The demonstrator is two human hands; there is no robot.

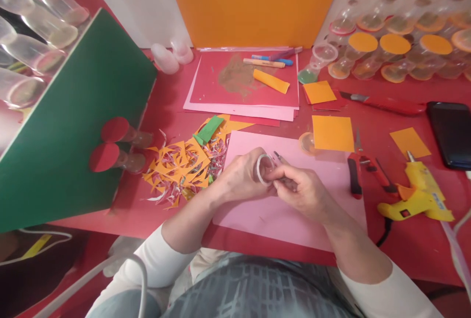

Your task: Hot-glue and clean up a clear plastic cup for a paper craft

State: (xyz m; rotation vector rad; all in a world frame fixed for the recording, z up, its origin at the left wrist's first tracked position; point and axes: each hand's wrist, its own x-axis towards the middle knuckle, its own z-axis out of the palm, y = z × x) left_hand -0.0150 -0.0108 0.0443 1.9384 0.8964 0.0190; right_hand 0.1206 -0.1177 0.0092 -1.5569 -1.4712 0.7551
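My left hand [240,176] is wrapped around a small clear plastic cup [259,173], its whitish rim tilted towards my right hand. My right hand [304,191] is closed in a pinch at the cup's mouth, the fingertips touching or just inside the rim. A thin piece with a dark tip [277,155] sticks up past the right fingers; I cannot make out what it is. Both hands are above a pink sheet [272,227]. Near its far edge a round clear piece [306,144] lies beside an orange paper square [333,133].
Orange paper scraps [184,163] pile up at the left, near a green board [81,126] and two red-capped cup pieces [117,129]. On the right lie red-handled pliers [355,173], a yellow glue gun [419,190], a utility knife [390,103] and a phone [451,134]. Joined cups [362,43] stand behind.
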